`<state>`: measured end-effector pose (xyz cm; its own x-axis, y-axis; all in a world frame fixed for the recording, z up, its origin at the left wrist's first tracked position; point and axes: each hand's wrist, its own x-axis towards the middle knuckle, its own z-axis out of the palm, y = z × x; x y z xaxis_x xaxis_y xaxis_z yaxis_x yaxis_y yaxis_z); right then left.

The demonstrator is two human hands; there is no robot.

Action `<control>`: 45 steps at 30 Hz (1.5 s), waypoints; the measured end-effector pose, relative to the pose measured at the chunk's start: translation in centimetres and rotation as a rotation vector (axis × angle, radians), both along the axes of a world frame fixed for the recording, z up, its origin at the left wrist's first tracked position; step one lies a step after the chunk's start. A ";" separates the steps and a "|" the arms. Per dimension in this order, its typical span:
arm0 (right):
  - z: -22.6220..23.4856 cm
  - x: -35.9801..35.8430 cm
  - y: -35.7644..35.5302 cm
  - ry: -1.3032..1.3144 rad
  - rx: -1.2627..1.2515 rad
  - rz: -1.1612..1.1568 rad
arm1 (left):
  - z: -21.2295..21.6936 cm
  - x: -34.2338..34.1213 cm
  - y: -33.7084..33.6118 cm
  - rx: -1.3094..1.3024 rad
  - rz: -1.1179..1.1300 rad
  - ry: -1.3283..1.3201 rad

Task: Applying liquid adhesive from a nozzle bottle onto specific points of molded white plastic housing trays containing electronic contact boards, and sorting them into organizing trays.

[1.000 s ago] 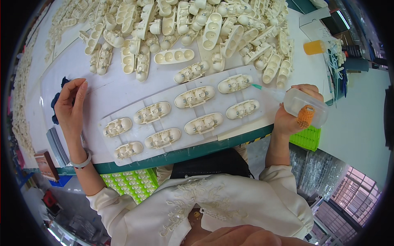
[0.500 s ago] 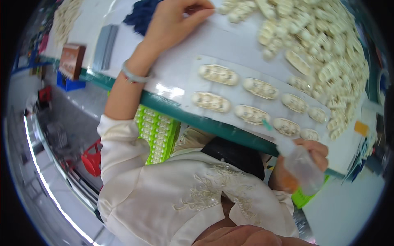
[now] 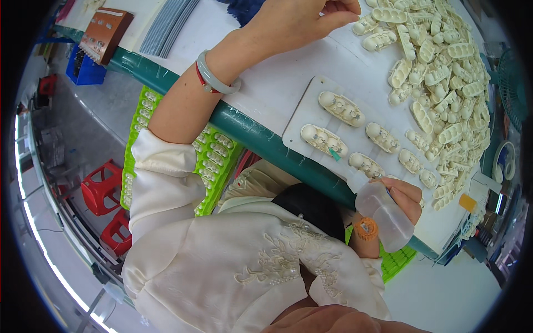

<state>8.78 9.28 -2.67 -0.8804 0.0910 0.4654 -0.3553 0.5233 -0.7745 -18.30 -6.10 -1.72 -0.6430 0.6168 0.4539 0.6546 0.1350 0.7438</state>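
My right hand (image 3: 404, 200) is wrapped round a clear squeeze bottle (image 3: 383, 216). Its thin green tip (image 3: 334, 154) touches or hovers just over the near-left cream pod-shaped piece (image 3: 323, 140); I cannot tell which. Several such oval pieces, each with small round forms inside, lie in two rows on a white board (image 3: 302, 108) by the table's near edge. My left hand (image 3: 294, 25) rests at the far edge of the view, thumb and fingers curled together; whatever they may hold is hidden. Loose cream pieces (image 3: 380, 40) lie just right of it.
A large heap of cream pieces (image 3: 444, 83) covers the table's right side. Grey strips (image 3: 169, 25), a brown block (image 3: 105, 36) and dark blue cloth (image 3: 242, 10) lie to the left. Green trays of pieces (image 3: 214, 161) sit below the table edge; red stools (image 3: 102, 187) stand on the floor.
The view has shifted, so the board appears further right. The bottle's tip has gone from the second near-row piece to the leftmost one. My left hand stays curled beside the heap.
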 end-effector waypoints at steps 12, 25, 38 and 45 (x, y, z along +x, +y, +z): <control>-1.0 0.0 -0.9 0.202 -0.222 -0.176 | -0.1 -0.2 0.1 -0.014 -0.003 0.012; -1.9 0.1 1.0 0.437 0.006 -0.375 | 0.1 0.2 0.3 -0.047 0.050 0.003; -1.6 1.4 1.9 0.317 0.032 -0.300 | 1.0 0.1 0.6 0.016 0.064 -0.411; -1.7 2.0 2.7 0.435 -0.101 -0.377 | 0.4 0.5 0.8 -0.177 0.115 0.088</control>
